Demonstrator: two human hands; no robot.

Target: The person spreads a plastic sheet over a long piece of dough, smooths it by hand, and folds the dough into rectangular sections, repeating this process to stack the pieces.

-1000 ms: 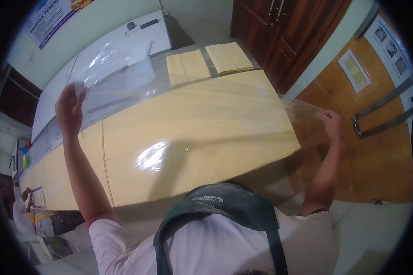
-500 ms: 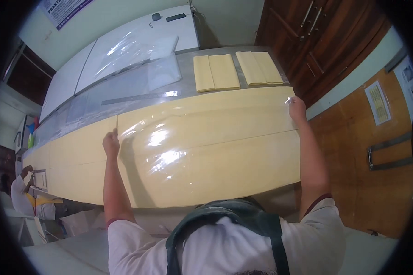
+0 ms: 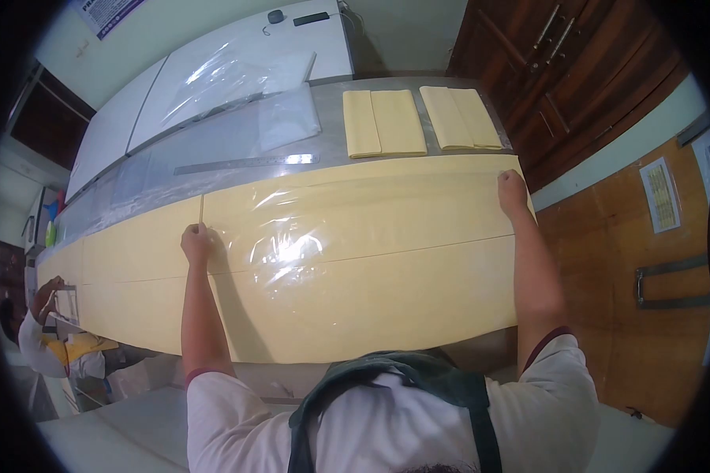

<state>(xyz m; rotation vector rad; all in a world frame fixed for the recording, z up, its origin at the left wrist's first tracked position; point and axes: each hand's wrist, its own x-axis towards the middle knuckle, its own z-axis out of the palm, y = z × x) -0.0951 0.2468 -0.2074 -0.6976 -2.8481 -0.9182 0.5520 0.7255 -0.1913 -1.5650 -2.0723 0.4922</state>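
Yellow cloth (image 3: 418, 292) covers the long table, with a shiny clear plastic sheet (image 3: 292, 248) lying over part of it. My left hand (image 3: 196, 243) is closed above the cloth, and a thin stick-like thing (image 3: 202, 211) rises from its fingers. Near the right end of the cloth, my right hand (image 3: 513, 191) is closed at the upper edge; what it pinches is too small to make out, though it sits where the plastic's corner was seen.
Two folded yellow cloths (image 3: 384, 123) (image 3: 460, 118) lie behind, beside a metal ruler (image 3: 248, 164) and folded clear plastic (image 3: 289, 118). At the far left a person (image 3: 39, 339) holds a small frame (image 3: 67, 305). Wooden cabinets (image 3: 576, 71) stand at the back right.
The view has shifted slightly. The plastic's glare has changed shape, and my right hand sits a little lower. The person at the left has leaned and moved their hands slightly.
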